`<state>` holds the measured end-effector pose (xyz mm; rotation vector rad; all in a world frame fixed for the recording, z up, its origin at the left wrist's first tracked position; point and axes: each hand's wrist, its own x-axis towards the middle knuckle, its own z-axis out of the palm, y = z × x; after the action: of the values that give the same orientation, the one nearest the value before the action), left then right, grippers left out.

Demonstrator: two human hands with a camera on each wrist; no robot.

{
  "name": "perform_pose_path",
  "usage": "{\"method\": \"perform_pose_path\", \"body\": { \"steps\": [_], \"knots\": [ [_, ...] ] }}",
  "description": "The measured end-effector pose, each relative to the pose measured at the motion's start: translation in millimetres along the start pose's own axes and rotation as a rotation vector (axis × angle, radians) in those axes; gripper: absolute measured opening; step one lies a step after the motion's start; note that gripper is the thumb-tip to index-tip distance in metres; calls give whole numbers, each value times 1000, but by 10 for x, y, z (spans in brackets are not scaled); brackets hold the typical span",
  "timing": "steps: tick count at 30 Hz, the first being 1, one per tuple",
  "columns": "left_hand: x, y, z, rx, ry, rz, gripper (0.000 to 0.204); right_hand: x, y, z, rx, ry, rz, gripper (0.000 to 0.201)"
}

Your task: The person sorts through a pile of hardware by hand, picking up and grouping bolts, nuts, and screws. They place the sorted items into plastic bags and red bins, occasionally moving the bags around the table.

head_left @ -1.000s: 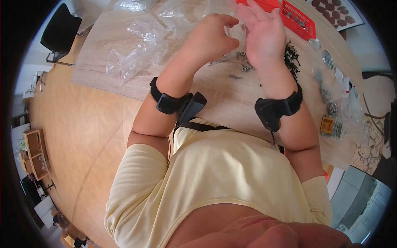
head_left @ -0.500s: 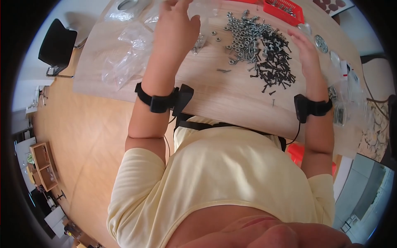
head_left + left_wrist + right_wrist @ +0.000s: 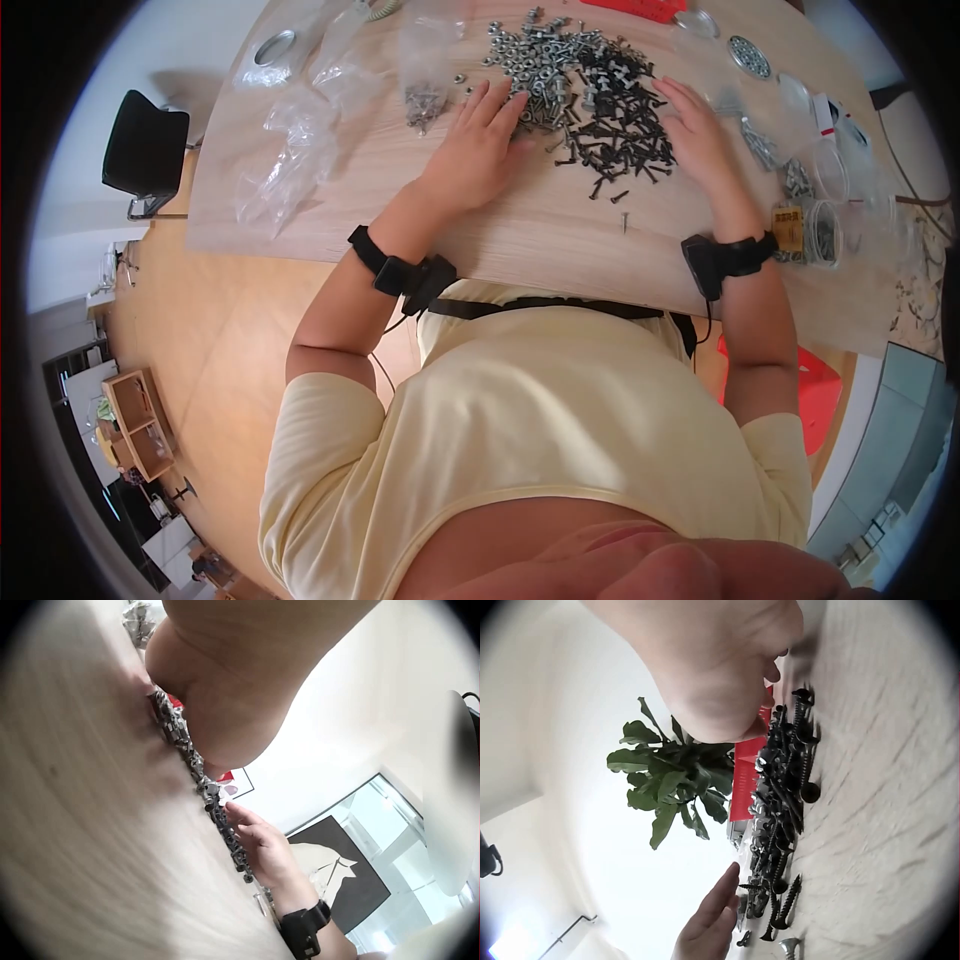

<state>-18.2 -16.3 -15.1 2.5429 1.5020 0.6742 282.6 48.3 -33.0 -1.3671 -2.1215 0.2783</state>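
Note:
A pile on the table joins silver nuts and bolts (image 3: 520, 62) with black screws (image 3: 622, 140). My left hand (image 3: 472, 155) rests at the pile's left side, fingers stretched forward and their tips beside the silver pieces. On the other side, my right hand (image 3: 697, 138) lies along the edge of the black screws with its fingers extended. Neither hand grips anything. From the right wrist view, black screws (image 3: 780, 802) are heaped below that hand, and the left hand (image 3: 709, 922) shows across from it.
Left of the pile lies a clear bag (image 3: 428, 60) with small metal pieces; crumpled plastic bags (image 3: 295, 150) spread further left. A red basket (image 3: 640, 8) stands at the back. Clear containers (image 3: 825, 225) line the right side. One loose screw (image 3: 625, 222) lies near the front.
The hands were close together over the table, then parted, the left swinging left over the bags. Now both have come down on either side of the pile, the left back rightward.

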Motion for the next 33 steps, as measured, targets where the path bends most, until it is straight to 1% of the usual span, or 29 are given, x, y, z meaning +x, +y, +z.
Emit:
{"method": "perform_pose_path", "body": {
  "steps": [1, 3, 4, 6, 7, 8, 10, 11, 12, 14, 15, 16, 17, 18, 19, 20, 21, 22, 24, 25, 26, 28, 29, 31, 32, 33],
  "knots": [
    [28, 0, 54, 6, -23, -4, 53, -13, 8, 16, 3, 4, 6, 39],
    [101, 27, 153, 8, -19, 4, 53, -1, -80, 3, -46, -81, 22, 43],
    [145, 37, 204, 7, -10, 7, 54, -13, -85, 24, -44, -77, 28, 43],
    [260, 74, 265, 21, -15, 40, 54, -31, -108, 61, -113, -91, -76, 43],
    [307, 85, 286, 34, -14, 66, 54, -31, -119, 49, -34, -116, -81, 42],
    [356, 93, 291, 36, -17, 68, 54, -33, -113, 61, -32, -115, -78, 42],
    [451, 110, 296, 8, -48, 117, 49, -36, -86, 90, -39, -149, -185, 37],
    [484, 131, 275, 9, -49, 120, 49, -62, -114, 90, -9, -134, -217, 33],
    [517, 145, 244, 27, -68, 138, 45, -75, -133, 74, -9, -131, -214, 33],
    [600, 153, 213, 46, -92, 165, 42, -81, -168, 33, 37, -210, -247, 29],
    [663, 136, 218, -7, -61, 143, 40, -78, -153, 45, 103, -196, -285, 26],
    [723, 126, 224, -60, -30, 121, 38, -82, -155, 45, 103, -192, -280, 26],
    [791, 160, 250, -87, 31, 166, 40, -84, -162, 45, 153, -165, -315, 23],
    [856, 215, 297, -88, 29, 170, 40, -85, -170, 36, 201, -139, -351, 20],
    [920, 281, 355, -85, 56, 185, 41, -72, -173, 2, 199, -138, -349, 20],
    [978, 331, 413, -82, 83, 198, 42, -45, -189, -60, 276, -65, -333, 16],
    [1001, 351, 486, -15, 53, 200, 44, -26, -198, -98, 352, 9, -319, 14],
    [994, 364, 526, -15, 56, 200, 44, -20, -189, -108, 349, 9, -320, 14],
    [942, 433, 527, 136, -92, 237, 46, -18, -146, -125, 387, 228, -167, 10],
    [910, 440, 506, 113, -136, 252, 46, -27, -116, -121, 411, 274, -99, 11],
    [892, 434, 463, 110, -139, 256, 46, -27, -57, -83, 409, 275, -93, 11],
    [840, 384, 336, -96, -231, 379, 42, -18, 57, 7, 537, 361, 52, 11],
    [799, 364, 242, -97, -233, 379, 42, -20, 64, 9, 537, 361, 54, 11],
    [686, 292, 46, -201, -188, 336, 32, -13, 60, 18, 554, 344, 128, 12],
    [620, 209, -15, -202, -190, 333, 32, -12, 46, 13, 555, 342, 129, 12],
    [554, 122, -72, -264, -111, 272, 27, -9, 29, -3, 526, 334, 128, 13]
  ]
}}
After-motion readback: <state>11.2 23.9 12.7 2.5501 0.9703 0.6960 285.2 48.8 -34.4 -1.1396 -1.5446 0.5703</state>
